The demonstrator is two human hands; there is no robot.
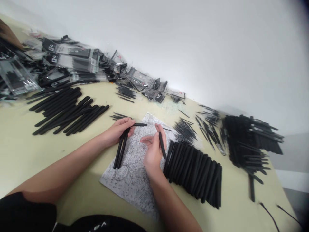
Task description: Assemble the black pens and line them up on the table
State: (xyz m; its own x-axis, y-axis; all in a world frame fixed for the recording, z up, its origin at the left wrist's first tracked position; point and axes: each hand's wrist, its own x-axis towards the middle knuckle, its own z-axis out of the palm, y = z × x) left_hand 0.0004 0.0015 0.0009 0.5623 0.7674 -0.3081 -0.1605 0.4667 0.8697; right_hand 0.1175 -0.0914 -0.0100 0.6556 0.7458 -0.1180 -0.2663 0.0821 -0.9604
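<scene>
My left hand (117,130) is closed around a few black pens (120,149) that hang down over a scribbled sheet of paper (135,170), and its fingertips pinch a short black pen piece (140,124) pointing right. My right hand (153,149) grips one black pen barrel (162,145) between thumb and fingers, just left of a neat row of black pens (195,172). Both hands hover over the paper, a few centimetres apart.
A second row of black pens (65,111) lies at the left. Packaged pens in clear bags (72,59) pile along the wall. Thin refills (184,130) and a heap of black pen parts (251,141) lie at the right. The table edge (287,196) runs down the right.
</scene>
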